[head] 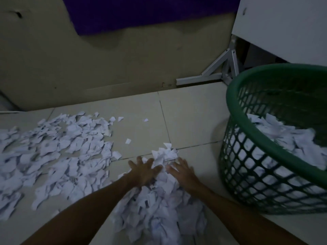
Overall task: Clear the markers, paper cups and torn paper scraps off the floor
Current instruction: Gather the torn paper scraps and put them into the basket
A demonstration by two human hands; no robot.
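Both grips spread flat, left hand (143, 171), right hand (182, 171), scrap pile (159, 206) heaped between them

Tiled floor (185, 117) under paper scraps (58, 149), basket (265, 174)

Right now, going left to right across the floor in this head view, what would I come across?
Wide spread of torn paper scraps → left hand → heaped pile of scraps between the hands → right hand → green basket, partly filled with scraps.
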